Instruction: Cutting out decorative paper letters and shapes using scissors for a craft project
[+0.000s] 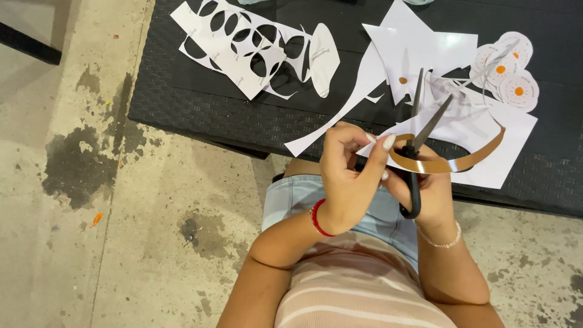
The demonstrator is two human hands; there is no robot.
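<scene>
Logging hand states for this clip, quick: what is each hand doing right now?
Left hand: closed, pinching the white paper sheet with the brown curved strip.
Right hand: closed around the black-handled scissors, blades open.

A black woven table (182, 103) fills the upper part of the view. Below and left of the table lies a pale concrete floor (67, 243) with dark stains and small orange scraps. Left of the table, a dark bar (27, 44) crosses the corner.
</scene>
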